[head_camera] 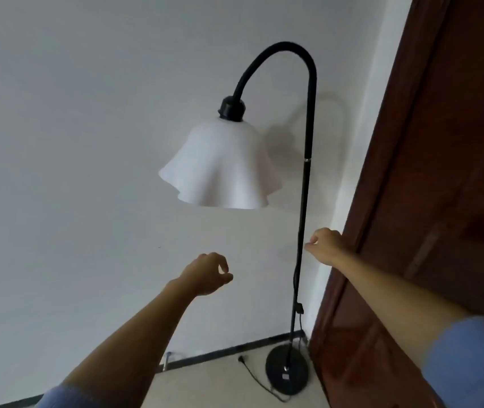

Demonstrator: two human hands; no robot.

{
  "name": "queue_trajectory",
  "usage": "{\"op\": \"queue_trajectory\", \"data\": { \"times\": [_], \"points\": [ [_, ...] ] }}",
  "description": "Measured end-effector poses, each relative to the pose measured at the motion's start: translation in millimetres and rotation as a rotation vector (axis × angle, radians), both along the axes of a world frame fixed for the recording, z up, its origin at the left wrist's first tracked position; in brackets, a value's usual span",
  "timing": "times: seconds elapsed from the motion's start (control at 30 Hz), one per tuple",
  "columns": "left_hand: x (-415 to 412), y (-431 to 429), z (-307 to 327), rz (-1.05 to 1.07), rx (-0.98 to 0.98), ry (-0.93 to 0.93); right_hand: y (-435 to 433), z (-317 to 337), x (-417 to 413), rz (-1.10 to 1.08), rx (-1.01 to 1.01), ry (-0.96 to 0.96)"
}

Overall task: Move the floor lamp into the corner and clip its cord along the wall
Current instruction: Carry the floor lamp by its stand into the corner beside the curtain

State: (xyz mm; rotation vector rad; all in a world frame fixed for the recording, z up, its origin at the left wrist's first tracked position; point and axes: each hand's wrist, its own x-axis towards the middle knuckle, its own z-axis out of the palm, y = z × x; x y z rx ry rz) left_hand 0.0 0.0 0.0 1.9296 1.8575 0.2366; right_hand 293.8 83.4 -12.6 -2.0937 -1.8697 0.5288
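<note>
The floor lamp's black pole [304, 201] stands upright next to the corner, between the white wall and a brown door. Its neck arches over to a white wavy shade [220, 166] hanging left of the pole. The round black base [287, 369] rests on the floor. A black cord [257, 378] trails from the base across the floor to a loose plug [239, 359]. My right hand [327, 245] hovers just right of the pole, fingers curled, holding nothing. My left hand [208, 273] hangs in the air below the shade, thumb and forefinger touching, empty.
A dark wooden door [441, 201] fills the right side, close to the lamp base. A dark baseboard [220, 353] runs along the foot of the white wall [72, 142]. A small metal fitting [167, 359] sticks out near the baseboard. The floor is pale.
</note>
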Motion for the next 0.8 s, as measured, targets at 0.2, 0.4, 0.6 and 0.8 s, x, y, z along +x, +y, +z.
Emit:
{"op": "queue_trajectory", "data": {
  "times": [0.2, 0.4, 0.6, 0.8],
  "points": [
    [9, 28, -44, 0.087, -0.102, -0.026, 47, -39, -10, -0.059, -0.031, -0.082],
    [3, 40, -83, 0.108, -0.203, -0.034, 58, -88, -8, -0.087, 0.027, -0.144],
    [1, 44, -110, 0.088, -0.287, -0.060, 43, -150, 4, -0.138, -0.189, -0.029],
    [-22, 41, -124, 0.092, -0.331, -0.049, 27, -184, -9, -0.352, -0.484, 0.523]
  ]
}}
